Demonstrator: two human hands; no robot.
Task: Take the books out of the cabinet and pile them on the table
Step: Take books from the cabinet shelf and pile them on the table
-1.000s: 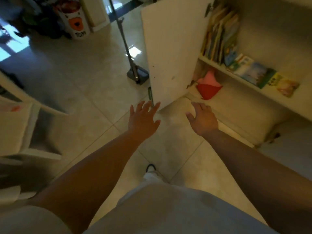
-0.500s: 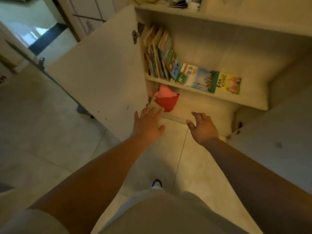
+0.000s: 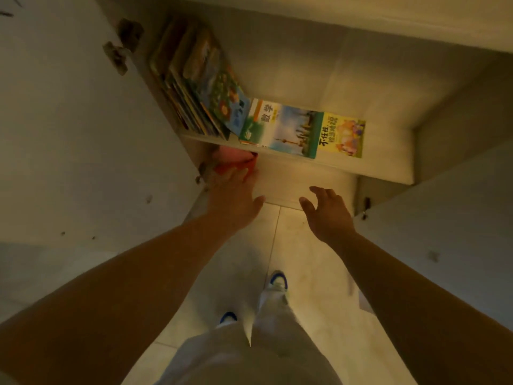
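Well below shelf edge (image 3: pixel 280 155), empty hands (image 3: pixel 236 201) apart.

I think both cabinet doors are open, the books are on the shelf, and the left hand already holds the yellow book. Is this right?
Not quite. In the head view the left hand is empty; the yellow book lies flat on the shelf, untouched. The rest holds: both cabinet doors are open and the books are on the shelf.

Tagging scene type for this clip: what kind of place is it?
Likely a home room, at an open storage cabinet. Children's picture books lean on its shelf beside a flat-lying textbook, the cabinet door stands open, and the floor is pale tile.
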